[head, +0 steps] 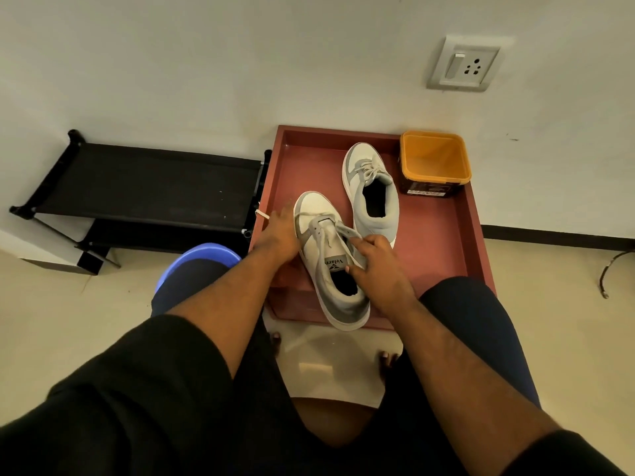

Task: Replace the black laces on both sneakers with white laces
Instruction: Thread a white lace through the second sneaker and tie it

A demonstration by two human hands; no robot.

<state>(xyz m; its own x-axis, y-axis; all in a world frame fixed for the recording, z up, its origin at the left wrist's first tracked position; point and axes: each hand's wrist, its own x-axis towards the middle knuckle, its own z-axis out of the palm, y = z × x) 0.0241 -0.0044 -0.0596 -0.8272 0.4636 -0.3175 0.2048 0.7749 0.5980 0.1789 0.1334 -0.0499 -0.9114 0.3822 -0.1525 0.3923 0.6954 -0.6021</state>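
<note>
- Nearest the camera are the person's dark-clad knees and both forearms, reaching forward over a pale floor to a low red tray (443,242)
- The near sneaker (331,269) lies in the tray between the two hands, toe away from the person and tilted to the left, heel at the tray's front edge; its long axis runs roughly with the forearms
- The left hand (280,233) rests against the sneaker's left side near the toe, fingers fairly straight, steadying and not gripping
- The right hand (372,261) sits on the collar side, fingers curled and pinching a loose pale lace (345,231) above the tongue; this hand is the nearer to the eyelets, so the threading or tightening likely falls to it
- The far sneaker (372,190) lies just beyond, toe to the wall, already laced pale and tied; no black lace shows, so the task looks close to done
- An orange tub (434,161) stands in the tray's far right corner; a black shoe rack (147,187) and a blue bucket (196,261) sit to the left; a wall socket (464,63) is above
</note>
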